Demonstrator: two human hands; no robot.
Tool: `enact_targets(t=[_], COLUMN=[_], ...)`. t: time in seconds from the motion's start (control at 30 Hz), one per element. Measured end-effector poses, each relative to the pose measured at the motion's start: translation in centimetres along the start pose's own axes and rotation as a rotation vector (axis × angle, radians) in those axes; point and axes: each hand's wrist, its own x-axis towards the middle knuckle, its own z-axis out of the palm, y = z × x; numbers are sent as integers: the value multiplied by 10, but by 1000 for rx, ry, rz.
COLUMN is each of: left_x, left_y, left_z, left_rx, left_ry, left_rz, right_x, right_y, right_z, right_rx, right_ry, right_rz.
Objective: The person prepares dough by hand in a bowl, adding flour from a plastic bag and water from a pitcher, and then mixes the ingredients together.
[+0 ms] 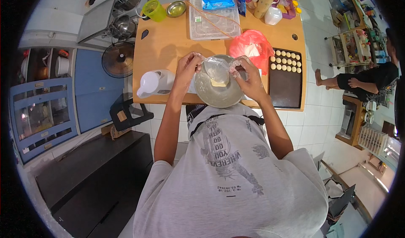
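Observation:
Both my hands are raised above a wide grey mixing bowl (206, 95) at the table's near edge. Between them stretches a piece of clear thin plastic (217, 65), perhaps a bag. My left hand (190, 66) pinches its left side, while the fingers of my right hand (248, 74) close on its right side. Pale residue coats the fingers. Below the plastic, a pale yellow lump (219, 84), like dough, rests in the bowl, partly covered from view. A black baking tray (285, 88) to the right carries rows of small round pale dough pieces (285, 60) at its far end.
A white jug (156, 83) stands left of the bowl. A red plastic bag (252, 43) lies between bowl and tray. Farther back are a lidded clear box (214, 23), a tissue pack (218, 1), and a green cup (154, 11). Another person (367, 82) is at the right.

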Motion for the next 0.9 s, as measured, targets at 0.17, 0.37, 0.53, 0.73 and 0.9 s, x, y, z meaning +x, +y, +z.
enact_targets(t=[0.17,0.37,0.53,0.73,0.9], left_x=[-2,-6,-8,-13,-13], left_y=[5,12,15,22,23], left_z=[-2,0,2,4,3], left_rx=[31,42,25,3,-10], left_ry=[8,10,15,27,16], left_rz=[-5,-6,-8,-7,1], right_x=[10,15,14,20,18], right_y=[-9,-11,-17,-22,-21], right_z=[-4,-9,-9,-18,-18], right_rx=[-20,-87,-79,-102,-63], right_ry=[-30,-96,-72,-125,-111], right_rz=[3,-43,-38,-9,27])
